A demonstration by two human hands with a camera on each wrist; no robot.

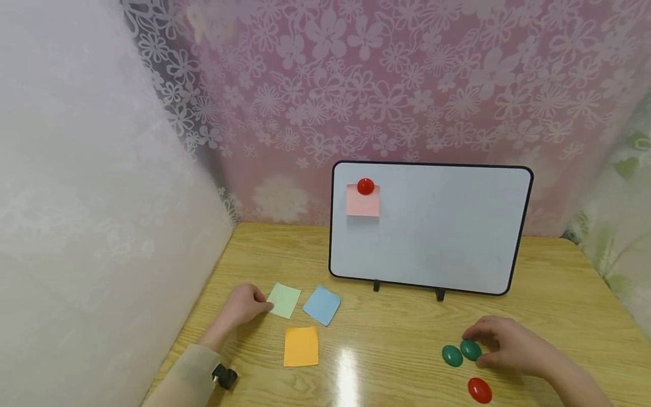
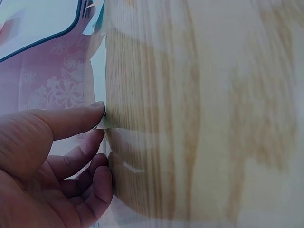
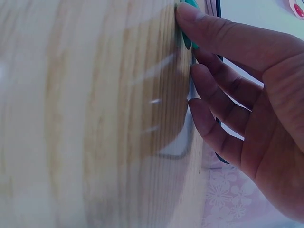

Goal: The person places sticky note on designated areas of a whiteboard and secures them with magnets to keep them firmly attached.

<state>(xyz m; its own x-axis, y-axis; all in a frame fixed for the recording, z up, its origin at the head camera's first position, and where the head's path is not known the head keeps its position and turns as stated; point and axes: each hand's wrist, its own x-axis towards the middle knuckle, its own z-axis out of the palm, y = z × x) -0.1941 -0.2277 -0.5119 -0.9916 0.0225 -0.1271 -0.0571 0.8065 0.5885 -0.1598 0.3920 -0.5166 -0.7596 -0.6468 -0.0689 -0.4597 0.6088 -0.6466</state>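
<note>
The left hand [image 1: 245,305] rests on the bench [image 1: 386,316] with its fingertips [image 2: 97,111] pinching the near edge of a pale green sticky note [image 1: 284,300]; the left wrist view shows thumb and forefinger closed on that corner. Just right of this hand lies a blue sticky note [image 1: 322,304], tilted, and in front of it an orange sticky note [image 1: 301,346], the three close together but not overlapping.

The right hand [image 1: 508,342] sits well apart from the left, fingers curled over a green magnet [image 1: 470,350], its fingertip [image 3: 187,14] pressed on the magnet's top. A second green magnet [image 1: 452,355] lies just to the left of that hand, touching or nearly touching the first, and a red magnet [image 1: 480,390] lies nearer the person, close to the bench's front edge.

Beyond both hands a whiteboard [image 1: 437,232] stands upright on two small feet, its black rim rounded at the corners. A pink sticky note [image 1: 363,204] is pinned at its upper left by another red magnet [image 1: 365,186]; the remaining board face is bare. Open bench lies between the hands. No writing can be read on the notes or board.
</note>
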